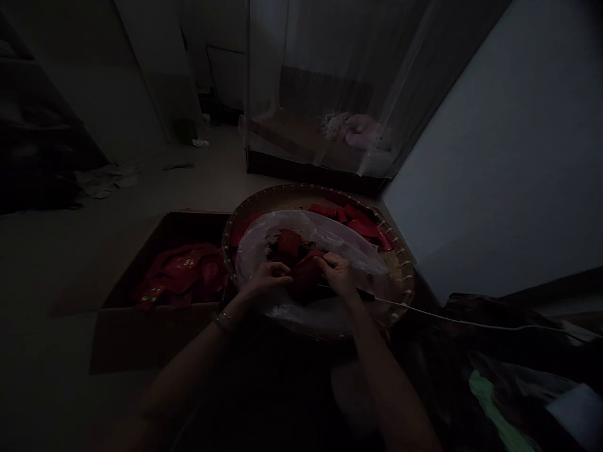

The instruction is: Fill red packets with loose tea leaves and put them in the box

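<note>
Both hands are over a round woven bamboo tray (pixel 406 276), where a clear plastic bag (pixel 264 229) lies spread out. Between them is a dark red piece that looks like a small fabric or foil pouch (pixel 307 271). My right hand (pixel 336 271) pinches its upper right edge. My left hand (pixel 273 276) has its fingers closed at the left side of the pouch. Just beyond it, another red piece (pixel 289 242) rests on dark loose bits inside the plastic. Dim light hides the finer detail.
Left of the tray stands an open cardboard box (pixel 136 339) full of red packets (pixel 183 267). More red pieces (pixel 358 220) lie along the tray's far rim. A white cable (pixel 452 319) runs off to the right. Behind is a bed with a net (pixel 320 81); a wall (pixel 494 138) rises at right.
</note>
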Demonstrator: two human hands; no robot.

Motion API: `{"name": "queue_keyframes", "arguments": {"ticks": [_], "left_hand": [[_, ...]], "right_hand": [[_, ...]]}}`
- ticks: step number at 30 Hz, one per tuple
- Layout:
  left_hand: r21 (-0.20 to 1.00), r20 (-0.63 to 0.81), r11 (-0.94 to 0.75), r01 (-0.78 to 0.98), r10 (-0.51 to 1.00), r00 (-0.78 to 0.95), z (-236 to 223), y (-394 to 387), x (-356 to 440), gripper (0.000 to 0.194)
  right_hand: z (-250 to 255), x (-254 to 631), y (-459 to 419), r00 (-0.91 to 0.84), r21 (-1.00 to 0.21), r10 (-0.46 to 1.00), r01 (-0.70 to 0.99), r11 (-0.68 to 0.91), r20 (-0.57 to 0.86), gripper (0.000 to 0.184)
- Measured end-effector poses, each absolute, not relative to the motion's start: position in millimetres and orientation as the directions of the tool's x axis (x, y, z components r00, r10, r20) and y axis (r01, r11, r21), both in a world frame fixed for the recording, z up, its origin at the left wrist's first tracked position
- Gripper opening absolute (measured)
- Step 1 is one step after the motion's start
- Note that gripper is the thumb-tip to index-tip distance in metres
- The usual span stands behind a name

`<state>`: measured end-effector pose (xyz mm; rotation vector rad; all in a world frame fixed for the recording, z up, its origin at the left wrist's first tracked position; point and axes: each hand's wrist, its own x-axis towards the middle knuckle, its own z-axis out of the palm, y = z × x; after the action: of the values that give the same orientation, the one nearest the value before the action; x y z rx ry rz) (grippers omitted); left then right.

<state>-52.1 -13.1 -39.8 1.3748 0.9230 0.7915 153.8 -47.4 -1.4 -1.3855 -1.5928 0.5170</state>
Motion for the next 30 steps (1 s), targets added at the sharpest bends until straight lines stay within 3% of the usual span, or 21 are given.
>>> {"name": "queue_keyframes", "arguments": {"ticks": [4, 9, 15, 19, 24, 30], "left_hand": [[0.997, -0.066, 0.034, 0.076, 0.878, 0.475, -37.2, -13.9, -52.2, 0.039], [0.998, -0.027, -0.007, 0.055, 0.804, 0.594, -24.2, -22.2, -50.3, 0.053], [0.992, -0.127, 0.098, 0.084, 0.848, 0.515, -23.6, -24.7, -48.9, 0.036], [0.996, -0.073, 0.032, 0.087, 0.849, 0.524, -23.1, -24.5, -48.7, 0.032], [0.995, -0.083, 0.041, 0.093, 0.852, 0.517, -27.7, -24.5, -47.4, 0.033], [0.98, 0.038, -0.127, 0.155, 0.876, 0.481, -26.7, -15.7, -44.4, 0.03]], "right_hand": [[-6.3, 154.3, -48.1, 0.134, -0.819, 0.909, 0.5, 0.283, 0.396, 0.048], [1.2, 150.3, -54.8, -0.08, -0.791, 0.937, 0.514, 0.331, 0.34, 0.029], [10.6, 142.0, -57.7, -0.373, -0.642, 0.916, 0.668, 0.376, 0.148, 0.008], [7.7, 141.9, -54.9, -0.423, -0.576, 0.906, 0.732, 0.364, 0.036, 0.013], [4.7, 142.5, -54.7, -0.435, -0.533, 0.897, 0.742, 0.407, 0.081, 0.014], [6.5, 148.7, -54.3, -0.243, -0.605, 0.939, 0.718, 0.344, 0.244, 0.005]]}}
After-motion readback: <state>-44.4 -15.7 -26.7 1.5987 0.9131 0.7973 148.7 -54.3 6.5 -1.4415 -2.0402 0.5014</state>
